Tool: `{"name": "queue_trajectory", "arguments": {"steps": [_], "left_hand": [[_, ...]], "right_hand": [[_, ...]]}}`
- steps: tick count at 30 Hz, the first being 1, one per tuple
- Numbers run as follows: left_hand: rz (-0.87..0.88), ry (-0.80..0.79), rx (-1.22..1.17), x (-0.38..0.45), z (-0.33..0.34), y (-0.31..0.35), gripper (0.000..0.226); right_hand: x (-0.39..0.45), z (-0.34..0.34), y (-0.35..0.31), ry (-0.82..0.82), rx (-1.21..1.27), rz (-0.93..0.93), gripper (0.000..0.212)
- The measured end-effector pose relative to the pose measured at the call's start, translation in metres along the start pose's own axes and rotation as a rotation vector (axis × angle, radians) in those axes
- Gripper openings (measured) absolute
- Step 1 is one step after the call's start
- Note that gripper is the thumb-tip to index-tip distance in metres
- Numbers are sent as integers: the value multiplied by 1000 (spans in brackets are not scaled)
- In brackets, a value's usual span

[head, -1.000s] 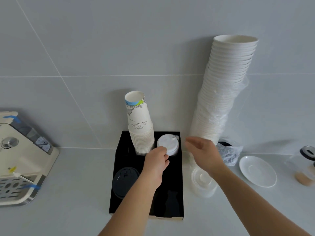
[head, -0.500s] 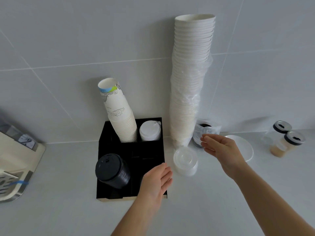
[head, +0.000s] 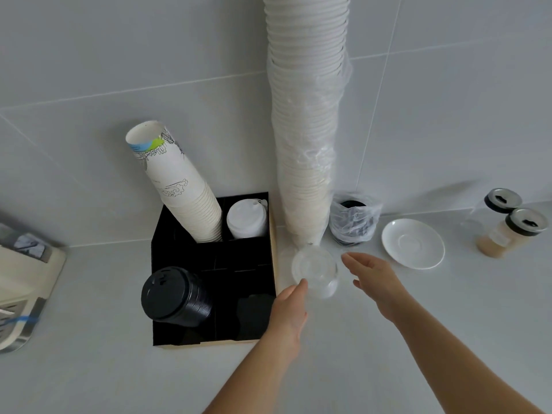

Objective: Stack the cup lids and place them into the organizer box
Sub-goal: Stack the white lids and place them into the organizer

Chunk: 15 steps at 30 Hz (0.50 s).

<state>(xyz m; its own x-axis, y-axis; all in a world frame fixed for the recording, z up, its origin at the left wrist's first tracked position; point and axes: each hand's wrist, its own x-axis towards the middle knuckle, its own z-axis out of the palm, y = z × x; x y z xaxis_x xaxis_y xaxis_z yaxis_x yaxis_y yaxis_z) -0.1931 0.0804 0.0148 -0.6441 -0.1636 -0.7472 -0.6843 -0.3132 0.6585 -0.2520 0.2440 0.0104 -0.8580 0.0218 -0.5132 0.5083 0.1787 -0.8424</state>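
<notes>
A black organizer box (head: 182, 340) stands on the counter. It holds a leaning stack of paper cups (head: 182, 192), a stack of white lids (head: 246, 221) at the back and a stack of black lids (head: 173, 297) at the front left. A stack of clear lids (head: 315, 270) sits on the counter just right of the box. My left hand (head: 288, 312) is open, its fingertips touching the clear stack's near-left side. My right hand (head: 373, 276) is open a little to the right of that stack, apart from it.
A tall stack of white bowls (head: 306, 121) in plastic wrap rises behind the clear lids. A bagged bundle of black lids (head: 354, 224), a white saucer (head: 413, 243) and two jars (head: 507, 225) lie to the right. An appliance (head: 24, 294) sits at the left edge.
My left hand left the white lids in the box and came over to the clear stack. My right hand drew in toward that stack from the right. The view moved closer.
</notes>
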Motion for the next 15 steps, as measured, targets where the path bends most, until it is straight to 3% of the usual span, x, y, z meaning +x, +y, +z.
{"name": "queue_trajectory", "arguments": {"steps": [3,5,7,10,12,14,15], "left_hand": [[33,27,65,10,10,1,14],[37,48,104,16,14,2,48],[38,57,114,24,16,1,66],[30,48,99,34,17,2,64],[18,53,114,39,18,4,62],[-8,40,109,38,18,3,46],[-20,37,96,39,18,2,32]], "right_hand": [[9,8,6,-25,-38,14,63],[12,13,7,-8,-53,15,67],[17,17,10,-5,-63,19,66],[23,21,15,-20,-35,45,57],[27,20,18,-13,0,65,38],[27,19,18,-10,18,76,20],[27,19,20,-14,25,87,22]]}}
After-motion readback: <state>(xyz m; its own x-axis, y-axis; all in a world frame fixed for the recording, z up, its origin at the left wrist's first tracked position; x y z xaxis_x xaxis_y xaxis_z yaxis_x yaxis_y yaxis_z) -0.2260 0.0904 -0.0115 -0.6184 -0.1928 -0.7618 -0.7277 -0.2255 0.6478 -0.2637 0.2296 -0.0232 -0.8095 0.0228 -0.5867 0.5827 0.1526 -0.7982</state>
